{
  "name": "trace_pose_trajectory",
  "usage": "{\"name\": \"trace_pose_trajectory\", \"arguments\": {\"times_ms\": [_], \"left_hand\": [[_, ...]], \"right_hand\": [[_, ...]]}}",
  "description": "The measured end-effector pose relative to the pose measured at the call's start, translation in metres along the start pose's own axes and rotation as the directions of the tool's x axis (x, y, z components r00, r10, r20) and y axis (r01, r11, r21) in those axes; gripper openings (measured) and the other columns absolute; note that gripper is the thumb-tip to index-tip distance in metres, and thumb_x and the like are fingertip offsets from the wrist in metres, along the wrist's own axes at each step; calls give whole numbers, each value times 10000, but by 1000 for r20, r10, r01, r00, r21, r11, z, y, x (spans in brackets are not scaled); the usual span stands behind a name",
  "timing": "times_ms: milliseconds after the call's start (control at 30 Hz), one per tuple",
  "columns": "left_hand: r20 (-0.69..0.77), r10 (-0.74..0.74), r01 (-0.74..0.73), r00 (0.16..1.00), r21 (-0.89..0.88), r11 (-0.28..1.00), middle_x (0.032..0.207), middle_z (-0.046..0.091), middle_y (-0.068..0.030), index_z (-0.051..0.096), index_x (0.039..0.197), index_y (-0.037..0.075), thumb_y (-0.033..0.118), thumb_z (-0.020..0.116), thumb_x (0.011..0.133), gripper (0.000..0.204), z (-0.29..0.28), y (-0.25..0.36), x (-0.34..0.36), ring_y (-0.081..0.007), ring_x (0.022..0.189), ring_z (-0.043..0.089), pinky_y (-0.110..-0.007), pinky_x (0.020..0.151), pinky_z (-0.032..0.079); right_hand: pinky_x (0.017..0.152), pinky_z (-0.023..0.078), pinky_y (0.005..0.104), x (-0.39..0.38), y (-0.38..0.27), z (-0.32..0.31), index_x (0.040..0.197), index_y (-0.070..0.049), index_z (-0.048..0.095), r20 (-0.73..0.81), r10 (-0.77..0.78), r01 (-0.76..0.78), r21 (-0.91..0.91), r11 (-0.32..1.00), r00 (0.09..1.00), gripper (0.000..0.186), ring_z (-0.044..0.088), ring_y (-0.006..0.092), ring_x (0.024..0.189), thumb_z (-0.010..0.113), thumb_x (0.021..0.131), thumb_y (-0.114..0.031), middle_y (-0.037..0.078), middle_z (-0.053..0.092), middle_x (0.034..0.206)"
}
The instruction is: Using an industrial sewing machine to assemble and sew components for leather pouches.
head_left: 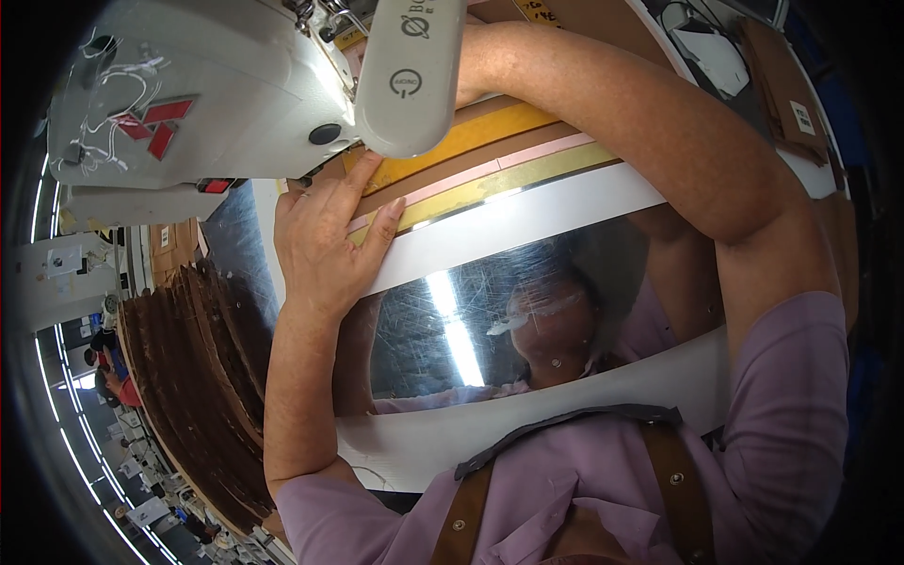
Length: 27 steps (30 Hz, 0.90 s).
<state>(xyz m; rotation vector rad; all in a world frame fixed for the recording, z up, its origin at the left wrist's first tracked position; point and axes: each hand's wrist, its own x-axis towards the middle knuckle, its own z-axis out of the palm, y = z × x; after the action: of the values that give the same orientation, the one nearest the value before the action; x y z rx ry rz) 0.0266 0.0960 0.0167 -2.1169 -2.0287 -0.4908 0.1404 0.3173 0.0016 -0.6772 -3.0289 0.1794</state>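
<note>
My left hand lies at the left end of several long strips below the white sewing-machine head, its thumb apart and fingertips resting on them. The strips include a yellow band, brown material, a pink strip and a pale yellow edge. My right hand reaches in from the right behind the machine's rounded front cover; only the wrist area shows, so its fingers and anything they hold are hidden. A white band runs along the near side of the strips.
A scratched, reflective metal plate fills the near worktable. Ragged brown layers are piled at left, folded brown pieces lie at upper right, beside a white item and cables. Co-workers sit in the far left background.
</note>
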Motion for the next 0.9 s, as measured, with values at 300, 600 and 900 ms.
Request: {"name": "trace_pose_trajectory", "arguments": {"times_ms": [300,600,900], "left_hand": [[14,19,-19,1000,-5,1000,739,689,-81,702,1206,99,380,697,878,431,15,8,9,-232,688,646,-369,786,433],[-14,-10,10,1000,12,1000,684,674,-81,708,1175,108,356,702,860,401,22,11,14,-233,601,592,-378,697,446],[-33,38,-34,999,101,994,632,651,-89,722,1181,95,311,701,888,365,20,15,9,-242,519,537,-359,672,428]], "right_hand": [[1256,208,509,1,-6,16,1558,-147,430,-100,91,-108,-182,977,991,900,228,265,1547,576,849,-680,108,305,1650],[1243,224,544,-8,-8,-3,1557,-152,435,-50,33,-40,-127,991,998,976,222,278,1549,603,800,-746,122,297,1653],[1238,250,526,7,-2,-9,1567,-120,410,65,1,3,-51,999,998,1013,194,298,1556,611,797,-747,108,270,1670]]}}
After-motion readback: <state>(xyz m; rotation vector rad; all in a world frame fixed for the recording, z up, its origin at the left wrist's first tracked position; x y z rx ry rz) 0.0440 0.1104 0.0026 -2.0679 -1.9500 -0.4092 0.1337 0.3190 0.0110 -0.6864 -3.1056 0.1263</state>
